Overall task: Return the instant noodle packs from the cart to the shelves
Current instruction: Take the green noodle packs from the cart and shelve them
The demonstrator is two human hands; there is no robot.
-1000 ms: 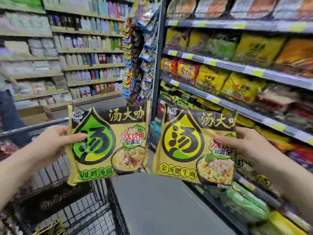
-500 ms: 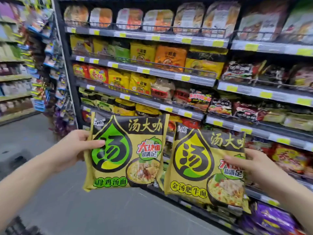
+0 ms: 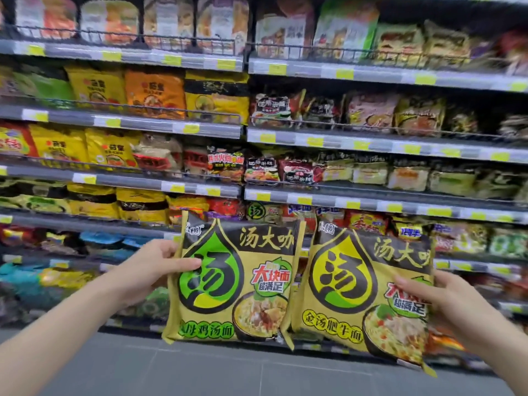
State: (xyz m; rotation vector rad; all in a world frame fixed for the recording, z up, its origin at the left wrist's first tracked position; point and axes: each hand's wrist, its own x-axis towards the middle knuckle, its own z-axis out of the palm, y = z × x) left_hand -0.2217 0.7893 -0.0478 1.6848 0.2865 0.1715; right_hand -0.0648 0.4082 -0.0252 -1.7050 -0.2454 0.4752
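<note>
Grey-railed shelves (image 3: 371,201) fill the whole view ahead, tier on tier of noodle packs standing upright and facing out — they lie straight in front of both hands, beyond the two held packs. On the tier just above the packs sits a small green-drop pack (image 3: 258,212) bearing the same mark as the held ones, peeking over the gap between them; that looks like the likely home row, though blur hides the details. The green-drop pack (image 3: 233,281) hangs upright, long axis vertical, pinched at its left edge by the left hand (image 3: 155,267) with the thumb across its front. The yellow-drop pack (image 3: 364,295) hangs beside it, edges overlapping, tilted slightly — the right hand (image 3: 440,301) grips its right edge. Both hands seem about equally near the shelves.
</note>
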